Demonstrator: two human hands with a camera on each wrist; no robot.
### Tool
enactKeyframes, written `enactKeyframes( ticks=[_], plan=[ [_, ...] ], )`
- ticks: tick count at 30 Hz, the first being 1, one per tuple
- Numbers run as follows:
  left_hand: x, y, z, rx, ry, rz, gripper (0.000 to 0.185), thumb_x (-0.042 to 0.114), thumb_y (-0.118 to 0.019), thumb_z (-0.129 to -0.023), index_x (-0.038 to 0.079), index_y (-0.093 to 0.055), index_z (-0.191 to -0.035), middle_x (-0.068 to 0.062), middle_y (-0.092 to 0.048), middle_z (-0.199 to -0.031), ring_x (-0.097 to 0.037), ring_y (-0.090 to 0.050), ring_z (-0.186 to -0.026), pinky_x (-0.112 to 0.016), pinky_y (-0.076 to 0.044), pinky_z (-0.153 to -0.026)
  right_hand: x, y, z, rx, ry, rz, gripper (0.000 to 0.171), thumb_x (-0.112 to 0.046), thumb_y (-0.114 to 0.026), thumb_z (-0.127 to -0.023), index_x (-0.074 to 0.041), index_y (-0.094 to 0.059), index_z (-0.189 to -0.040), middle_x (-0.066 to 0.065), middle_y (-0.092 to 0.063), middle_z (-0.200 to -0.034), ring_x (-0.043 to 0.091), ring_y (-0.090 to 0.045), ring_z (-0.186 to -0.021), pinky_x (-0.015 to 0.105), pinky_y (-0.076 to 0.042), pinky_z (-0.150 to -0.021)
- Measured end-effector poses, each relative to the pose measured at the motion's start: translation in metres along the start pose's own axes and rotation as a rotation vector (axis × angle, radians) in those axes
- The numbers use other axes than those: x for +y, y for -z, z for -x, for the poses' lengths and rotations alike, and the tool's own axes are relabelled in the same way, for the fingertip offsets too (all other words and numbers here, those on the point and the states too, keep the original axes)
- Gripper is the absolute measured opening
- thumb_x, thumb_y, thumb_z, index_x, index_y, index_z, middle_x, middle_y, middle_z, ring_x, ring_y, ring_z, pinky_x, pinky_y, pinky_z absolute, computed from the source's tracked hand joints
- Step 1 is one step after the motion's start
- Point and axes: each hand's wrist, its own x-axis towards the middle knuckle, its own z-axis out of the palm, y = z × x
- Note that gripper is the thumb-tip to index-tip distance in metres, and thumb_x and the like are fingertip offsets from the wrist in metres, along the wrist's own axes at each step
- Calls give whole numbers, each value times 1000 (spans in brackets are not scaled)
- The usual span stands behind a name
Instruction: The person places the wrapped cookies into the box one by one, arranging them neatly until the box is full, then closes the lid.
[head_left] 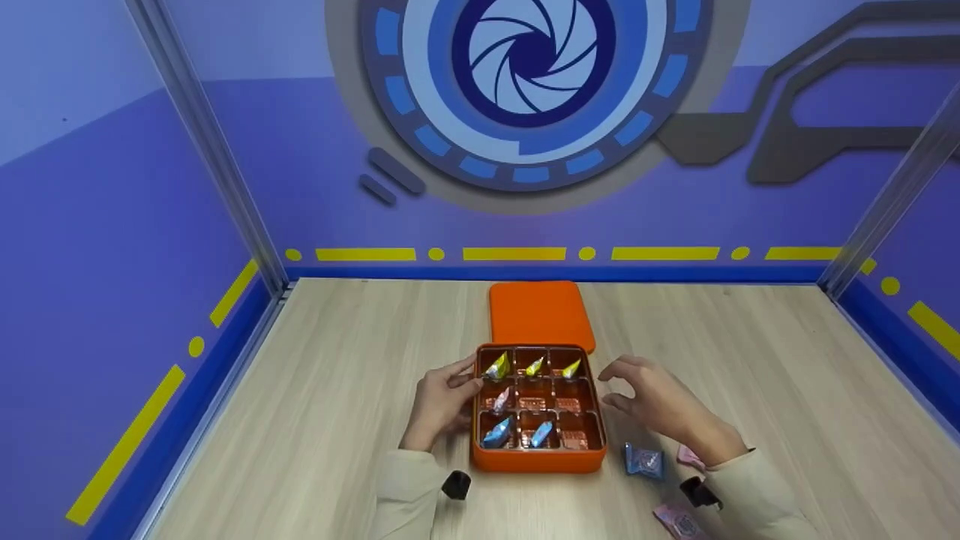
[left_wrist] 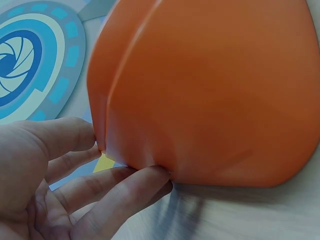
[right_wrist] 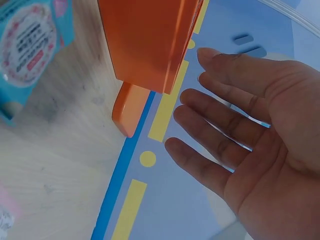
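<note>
Box (head_left: 538,460) sits on the surface (head_left: 337,360); lid (head_left: 540,315) lies directly behind it, back wall (head_left: 525,229) beyond both. Cells run three by three. Back row: left sweet (head_left: 498,366), centre sweet (head_left: 535,366), right sweet (head_left: 571,369). Middle row: lone sweet (head_left: 501,400), left cell. Front row: outer sweet (head_left: 497,433) left, inner sweet (head_left: 541,434) centre. On the surface, right of box: near packet (head_left: 644,461) beside its front corner; far packet (head_left: 688,456) farther right, partly behind the right forearm (head_left: 720,446); front packet (head_left: 677,520) before both. Left grip (head_left: 439,397) touches box's left side; right grip (head_left: 660,394) is just right, apart.
</note>
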Motion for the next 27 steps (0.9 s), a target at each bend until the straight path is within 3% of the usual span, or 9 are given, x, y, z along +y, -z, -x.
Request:
enactKeyframes(
  ticks=[11,19,27],
  plan=[
    [2,0,1,3,-11,-9,48,6,-74,-98,4,-65,-145,-26,-73,-121,-35,-76,-101,-46,-65,-63,6,2,14,26,37,21,24,-1,-85,-88,-3,-75,-109,9,-74,-109,34,-72,-103,55,-59,-92],
    [2,0,1,1,-15,-14,48,6,-74,-98,4,-65,-145,-25,-74,-118,-33,-77,-96,-46,-65,-63,13,3,24,29,14,8,22,2,-82,-88,-3,-75,-109,8,-74,-110,35,-71,-104,56,-59,-92],
    [2,0,0,10,-31,-36,48,7,-76,-97,3,-66,-143,-24,-74,-119,-34,-76,-102,-43,-66,-67,18,7,38,24,-31,13,26,1,-84,-88,-6,-75,-111,6,-73,-112,35,-71,-106,55,-59,-91]
  ],
)
